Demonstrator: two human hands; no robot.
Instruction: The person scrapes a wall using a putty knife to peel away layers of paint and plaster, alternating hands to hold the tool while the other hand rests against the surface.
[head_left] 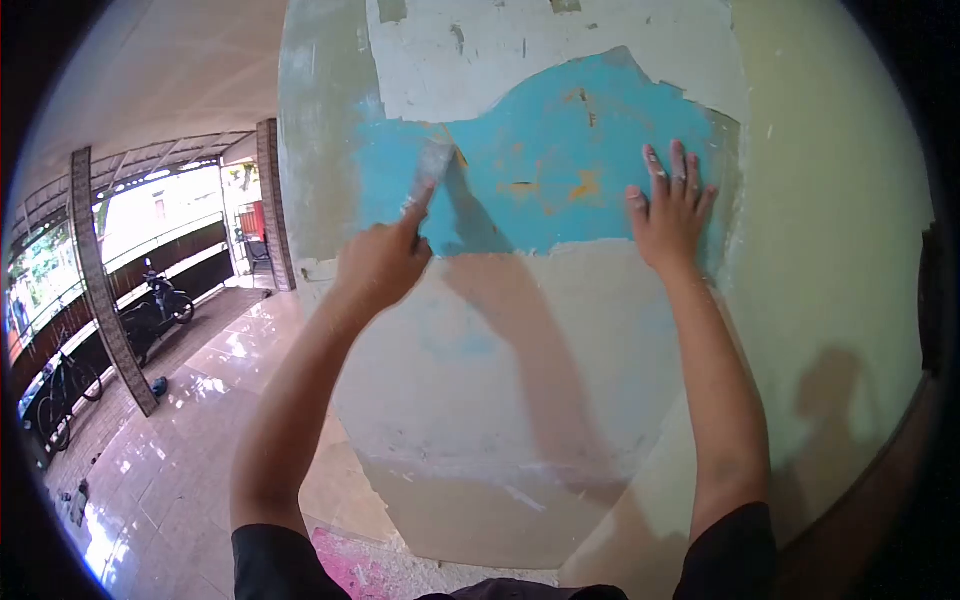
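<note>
My left hand (385, 262) is closed around the handle of a scraper (436, 160). The blade, greyish and slightly blurred, lies against the turquoise layer (560, 140) of the wall, close to the ragged lower edge of a white coat (470, 75). My right hand (672, 222) rests with spread fingers on the right part of the turquoise area and holds nothing. Whitish dust marks its fingertips. Orange-brown spots show through the turquoise, and a pale stripped area (480, 350) lies below it. My arm's shadow falls across the wall.
Greenish paint (830, 200) covers the wall at right. At its foot, pale flakes and a pink sheet (350, 572) lie on the floor. A shiny tiled porch (190, 440) extends left, with pillars (110, 290), a motorbike (160, 305) and a bicycle (68, 395) by the fence.
</note>
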